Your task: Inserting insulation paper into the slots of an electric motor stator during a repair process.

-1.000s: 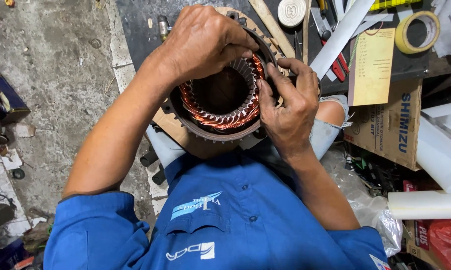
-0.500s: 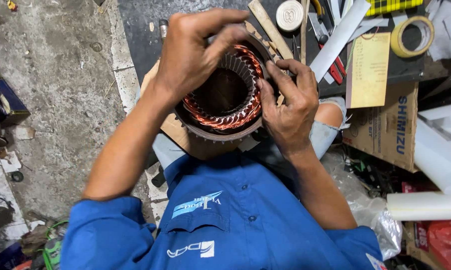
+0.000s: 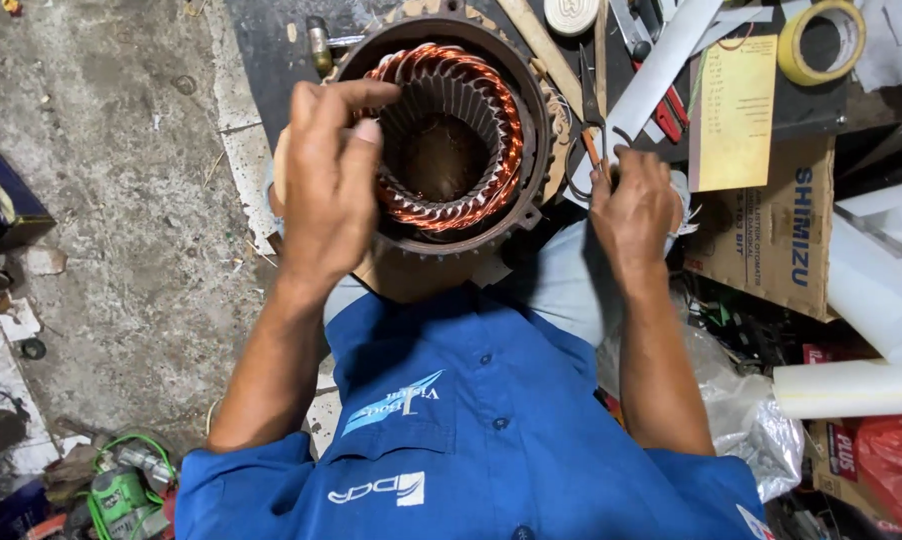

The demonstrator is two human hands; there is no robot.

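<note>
Nearest the camera, below the blue shirt [image 3: 471, 440], both forearms reach forward and up from the body, elbows spread, framing the work between them. Between the knees, propped on a wooden block, sits the stator [image 3: 449, 135], a round dark housing ringed inside with copper coils [image 3: 441, 215] that fan around an open bore. It tilts slightly toward the person. Over its near left rim the left hand [image 3: 331, 190] hovers with the wrist bent, thumb and fingertips drawn loosely together above the coils; whether they pinch a wire or anything else I cannot tell, and nothing shows clearly between them. Right of the stator, the right hand [image 3: 631, 205] is closed around scissors [image 3: 596, 140], blades pointing away from the body, just beside the housing's right edge. By the look of it, the step in hand is dressing the winding ends: one hand sorts or steadies the copper while the other readies the cutting tool. Any cut would call for bringing the blades in over the rim without nicking the enamelled turns. Farther off lie a yellow card [image 3: 736, 110], a cardboard box [image 3: 781, 235], a tape roll [image 3: 821, 40] and white tubes [image 3: 851, 390].
</note>
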